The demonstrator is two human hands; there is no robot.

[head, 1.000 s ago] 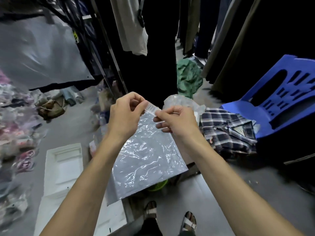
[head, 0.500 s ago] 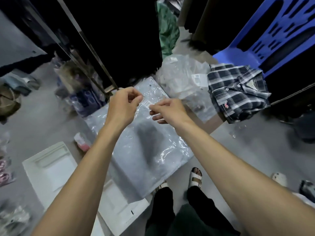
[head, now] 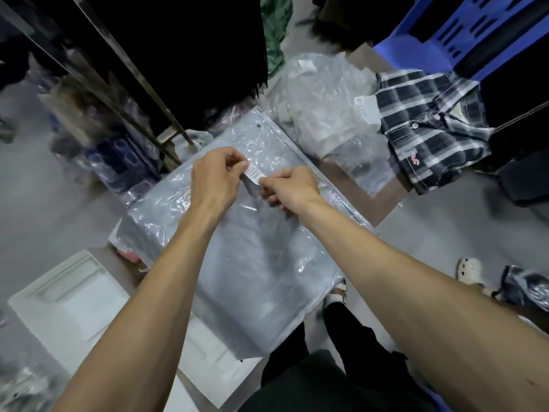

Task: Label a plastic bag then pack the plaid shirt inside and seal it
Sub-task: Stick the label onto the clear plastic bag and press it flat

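Note:
A clear plastic bag [head: 252, 257] lies flat on a low surface in the middle of the view. Just above its upper part I hold a small white barcode label [head: 255, 173] stretched between both hands. My left hand [head: 217, 176] pinches the label's left end. My right hand [head: 289, 185] pinches its right end. The folded plaid shirt [head: 430, 126], dark with white checks, lies at the upper right next to a blue plastic chair [head: 463, 34].
A heap of crumpled clear bags [head: 323, 93] sits between the flat bag and the shirt. White foam trays [head: 71, 295] lie at the lower left. A metal clothes rack [head: 124, 84] with dark hanging garments stands at the upper left. My legs and sandalled feet [head: 337, 292] are below the bag.
The bag has gone from hanging in the air to lying flat on the surface. Both hands have come down with the label, close over the bag. The view has tilted downward.

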